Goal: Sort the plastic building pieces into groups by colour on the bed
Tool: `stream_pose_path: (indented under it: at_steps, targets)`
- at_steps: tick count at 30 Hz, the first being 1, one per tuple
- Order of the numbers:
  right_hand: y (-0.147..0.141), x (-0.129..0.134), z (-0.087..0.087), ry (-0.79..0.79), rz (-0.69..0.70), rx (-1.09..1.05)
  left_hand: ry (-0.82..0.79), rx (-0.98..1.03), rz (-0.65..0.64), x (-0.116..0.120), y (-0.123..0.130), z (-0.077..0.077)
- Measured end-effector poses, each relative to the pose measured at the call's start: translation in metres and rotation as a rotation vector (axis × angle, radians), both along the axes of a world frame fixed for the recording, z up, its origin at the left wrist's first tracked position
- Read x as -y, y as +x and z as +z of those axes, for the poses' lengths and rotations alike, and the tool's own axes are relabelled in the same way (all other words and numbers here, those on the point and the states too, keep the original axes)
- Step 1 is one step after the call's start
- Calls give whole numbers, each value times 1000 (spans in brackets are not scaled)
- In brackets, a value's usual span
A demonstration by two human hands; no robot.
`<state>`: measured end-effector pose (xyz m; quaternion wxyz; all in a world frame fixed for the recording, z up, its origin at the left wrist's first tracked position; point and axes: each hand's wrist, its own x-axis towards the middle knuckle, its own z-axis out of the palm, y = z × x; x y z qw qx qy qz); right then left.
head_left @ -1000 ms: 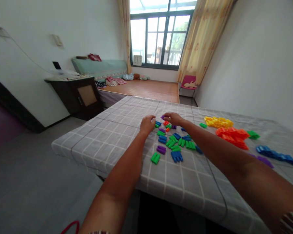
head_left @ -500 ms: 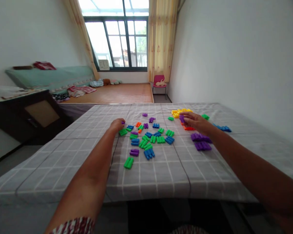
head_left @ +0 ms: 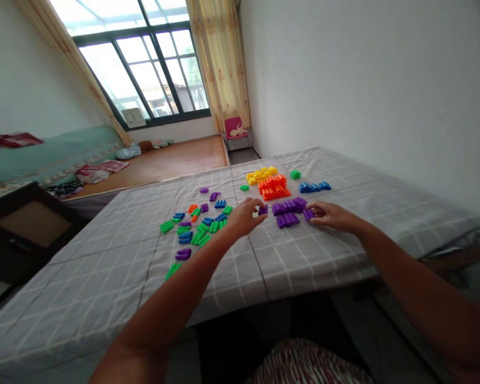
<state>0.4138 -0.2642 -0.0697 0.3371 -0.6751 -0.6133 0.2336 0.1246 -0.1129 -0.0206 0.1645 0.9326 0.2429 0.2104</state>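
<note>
Newly beside purple blocks (head_left: 288, 207) (rightward): left hand (head_left: 245, 216)

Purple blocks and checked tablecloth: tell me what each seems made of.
Purple blocks: likely plastic with a slight sheen, going by their ridged shapes and solid color.
Tablecloth: probably woven fabric, matte, since it drapes softly at the edge.

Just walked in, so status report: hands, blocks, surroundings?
Left hand: pinching purple block. Right hand: pinching second purple block. Purple pile between hands; orange pile just beyond.

white wall (head_left: 364, 80) | dark-framed window (head_left: 144, 74) (bright outside) | yellow curtains (head_left: 220, 64) | pink chair (head_left: 231, 122)
</note>
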Motion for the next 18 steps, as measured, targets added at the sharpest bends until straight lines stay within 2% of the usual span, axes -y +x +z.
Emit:
stream_pose_path:
  at_steps: [2, 5, 13, 18]
  targets:
    - [-1, 2, -6, 24, -11, 115, 19, -26, -29, 24, 24, -5]
    - [-3, 1, -11, 90, -15, 223, 62, -52, -10, 42, 48, -9]
    - [-16, -4, -22, 153, -111, 208, 219, -164, 51, 58, 81, -18]
    - [-16, 0, -14, 265, -191, 251, 224, -193, 76, 61, 83, -23]
